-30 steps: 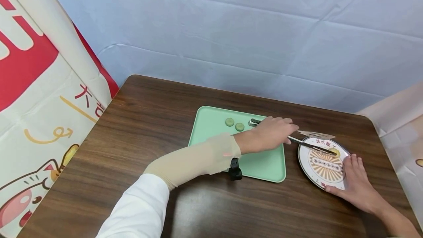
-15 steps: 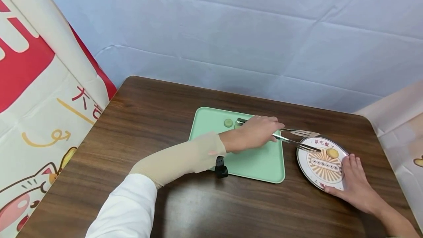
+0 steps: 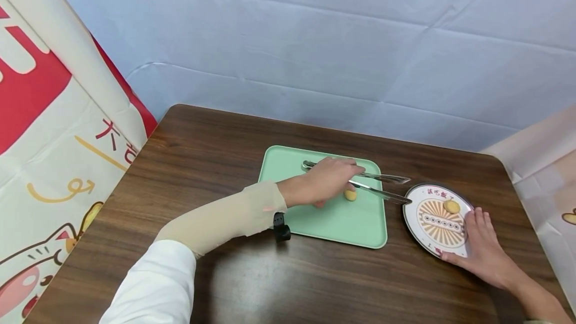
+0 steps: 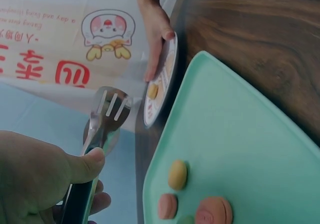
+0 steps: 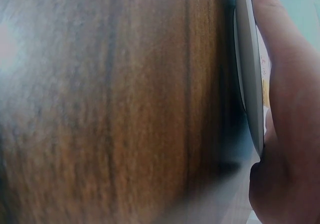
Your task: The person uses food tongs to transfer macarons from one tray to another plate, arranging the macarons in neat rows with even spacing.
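Observation:
My left hand [image 3: 332, 178] holds metal food tongs [image 3: 382, 194] above the mint-green tray [image 3: 351, 226]. The tongs' ends are apart, with nothing between them, and point toward the plate's left edge. Beneath them on the tray lies a yellow macaron [image 3: 350, 195]. The left wrist view also has a pink macaron [image 4: 167, 206], a darker coral macaron [image 4: 214, 211] and part of a green one [image 4: 185, 219]. A round patterned plate [image 3: 416, 219] stands to the right, bearing another yellow macaron [image 3: 451, 206]. My right hand [image 3: 486, 254] rests along the plate's right rim, fingers extended and thumb spread.
Tray and plate stand on a dark wooden table [image 3: 288, 274], with a narrow gap between them. Behind the table hangs a pale blue cloth [image 3: 279, 49]. A printed cartoon cloth [image 3: 40, 214] covers the left side.
My left hand has drawn the tongs left, from the plate back over the tray. The tongs let go of the yellow macaron, which stays on the plate. The right hand has not moved.

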Tool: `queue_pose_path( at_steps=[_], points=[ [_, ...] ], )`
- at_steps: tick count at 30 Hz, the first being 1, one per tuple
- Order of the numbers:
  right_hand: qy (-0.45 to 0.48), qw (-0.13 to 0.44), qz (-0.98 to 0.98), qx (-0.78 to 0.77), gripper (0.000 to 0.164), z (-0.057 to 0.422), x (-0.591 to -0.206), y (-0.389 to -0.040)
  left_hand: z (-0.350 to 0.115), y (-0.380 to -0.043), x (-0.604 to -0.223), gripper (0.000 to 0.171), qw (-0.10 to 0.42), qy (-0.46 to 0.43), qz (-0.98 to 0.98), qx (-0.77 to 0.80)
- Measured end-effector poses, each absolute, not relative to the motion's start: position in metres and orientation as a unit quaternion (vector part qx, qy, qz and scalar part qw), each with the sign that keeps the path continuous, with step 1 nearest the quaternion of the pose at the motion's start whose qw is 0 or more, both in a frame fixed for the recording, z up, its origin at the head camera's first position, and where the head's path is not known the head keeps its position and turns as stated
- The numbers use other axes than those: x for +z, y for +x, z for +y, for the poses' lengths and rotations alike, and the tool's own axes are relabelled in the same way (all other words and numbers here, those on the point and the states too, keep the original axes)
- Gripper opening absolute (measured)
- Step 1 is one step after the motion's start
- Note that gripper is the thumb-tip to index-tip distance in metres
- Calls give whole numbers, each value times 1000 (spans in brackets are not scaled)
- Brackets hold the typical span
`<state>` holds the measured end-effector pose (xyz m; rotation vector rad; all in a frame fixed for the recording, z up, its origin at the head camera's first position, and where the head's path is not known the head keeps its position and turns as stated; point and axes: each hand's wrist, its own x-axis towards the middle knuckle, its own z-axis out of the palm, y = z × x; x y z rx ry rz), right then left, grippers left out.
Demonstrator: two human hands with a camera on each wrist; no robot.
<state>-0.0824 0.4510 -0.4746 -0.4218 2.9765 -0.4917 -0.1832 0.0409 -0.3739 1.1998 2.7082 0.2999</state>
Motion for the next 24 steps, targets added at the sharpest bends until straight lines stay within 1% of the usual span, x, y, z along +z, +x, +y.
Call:
queue_pose_path(
  at_steps=[6,9,18,24],
  points=[
    [-136,52,976,-160,134,452,-476,-82,28,-186,-375,50,69,398,906,130],
    [-136,51,976,-164,132,452,-476,-82,22,-186,-375,52,61,392,907,142],
    [-139,49,977,-157,133,452,-476,-83,-2,-186,-376,52,86,369,908,177],
    [-138,55,977,-152,134,452,-476,-83,-16,-188,-376,53,84,358,911,187]
  ],
)
